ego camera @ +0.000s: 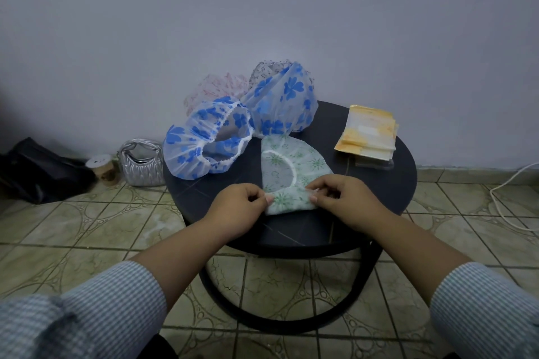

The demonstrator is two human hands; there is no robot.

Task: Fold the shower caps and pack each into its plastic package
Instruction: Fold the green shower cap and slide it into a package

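A green-flowered shower cap lies flattened on the round black table, its near edge turned up into a fold. My left hand pinches the fold's left end and my right hand pinches its right end. Two blue-flowered caps sit behind it: one open toward me at the left, one puffed up at the back. A pink-patterned cap and a dark-patterned cap show partly behind those. A stack of orange-and-clear plastic packages lies at the table's right side.
The table stands close to a plain wall on a tiled floor. On the floor to the left are a silver quilted handbag, a small round container and a black bag. A white cable runs along the floor at the right.
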